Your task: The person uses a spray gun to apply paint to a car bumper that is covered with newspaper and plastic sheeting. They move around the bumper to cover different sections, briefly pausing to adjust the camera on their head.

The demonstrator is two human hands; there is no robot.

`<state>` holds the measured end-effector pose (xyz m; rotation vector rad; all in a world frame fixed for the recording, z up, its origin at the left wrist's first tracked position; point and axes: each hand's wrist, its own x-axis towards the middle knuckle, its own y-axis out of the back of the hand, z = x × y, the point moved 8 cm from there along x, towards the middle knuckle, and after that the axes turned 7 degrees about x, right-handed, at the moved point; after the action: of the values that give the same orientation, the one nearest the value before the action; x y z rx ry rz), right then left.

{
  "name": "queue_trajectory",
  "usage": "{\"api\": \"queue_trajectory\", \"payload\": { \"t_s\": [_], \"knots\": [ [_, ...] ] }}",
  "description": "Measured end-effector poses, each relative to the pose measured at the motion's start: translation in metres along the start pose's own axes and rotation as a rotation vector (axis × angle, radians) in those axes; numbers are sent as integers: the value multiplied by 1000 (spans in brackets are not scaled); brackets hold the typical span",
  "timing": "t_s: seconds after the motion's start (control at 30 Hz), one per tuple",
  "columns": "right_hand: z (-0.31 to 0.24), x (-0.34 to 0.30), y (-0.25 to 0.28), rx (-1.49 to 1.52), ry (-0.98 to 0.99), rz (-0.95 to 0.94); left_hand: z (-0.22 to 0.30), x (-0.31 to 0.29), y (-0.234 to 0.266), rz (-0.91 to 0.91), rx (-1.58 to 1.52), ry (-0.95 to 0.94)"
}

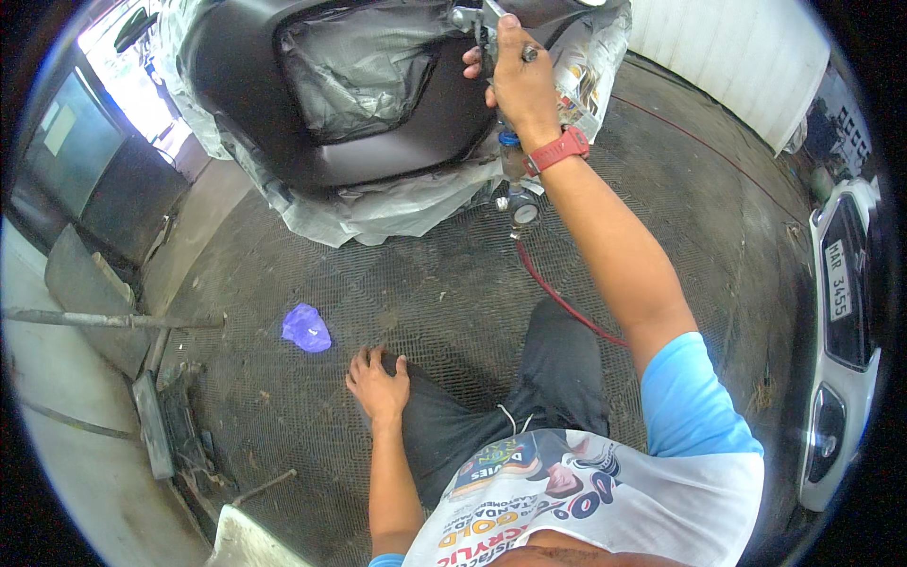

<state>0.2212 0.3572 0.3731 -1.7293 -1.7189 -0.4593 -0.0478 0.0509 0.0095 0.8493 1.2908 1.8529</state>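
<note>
My right hand (518, 80) is raised and wrapped around the handle of a spray gun (467, 19). A round pressure gauge (524, 212) sits below the handle, and a red air hose (557, 300) runs down from it. The gun's head points left, in front of a dark, satin-looking car body panel (378, 159), with a large opening covered by grey masking sheet (354, 85). How far the gun is from the panel I cannot tell. My left hand (380, 383) rests on my knee, holding nothing, fingers spread.
Grey plastic sheeting (350, 222) drapes around the panel down to the dark textured floor mat (425, 283). A crumpled purple piece (307, 328) lies on the mat. Metal pipes and a bumper-like part (156, 425) stand at left. A white car (846, 312) is at far right.
</note>
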Motion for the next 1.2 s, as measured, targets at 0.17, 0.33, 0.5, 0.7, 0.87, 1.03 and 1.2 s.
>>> {"api": "queue_trajectory", "payload": {
  "t_s": [0.17, 0.33, 0.5, 0.7, 0.87, 1.03, 1.2],
  "knots": [
    [-11, -8, -52, 24, 78, -58, -9, 1, -1, 11, 1, 5],
    [-23, -17, -99, 99, 89, -101, -14, 0, 2, 10, -30, 21],
    [-29, -24, -137, 56, 54, -217, -24, 0, -1, 7, -47, 44],
    [-33, -22, -162, 27, 112, -323, -32, 2, -1, -37, -69, 86],
    [-59, -13, -167, -152, 160, -322, -35, 2, -2, 21, -69, 72],
    [-35, -30, -170, -229, -6, -415, -34, 5, -2, -36, -86, 83],
    [-27, -43, -175, -224, -137, -443, -34, 6, -2, -42, -77, 80]
  ]
}}
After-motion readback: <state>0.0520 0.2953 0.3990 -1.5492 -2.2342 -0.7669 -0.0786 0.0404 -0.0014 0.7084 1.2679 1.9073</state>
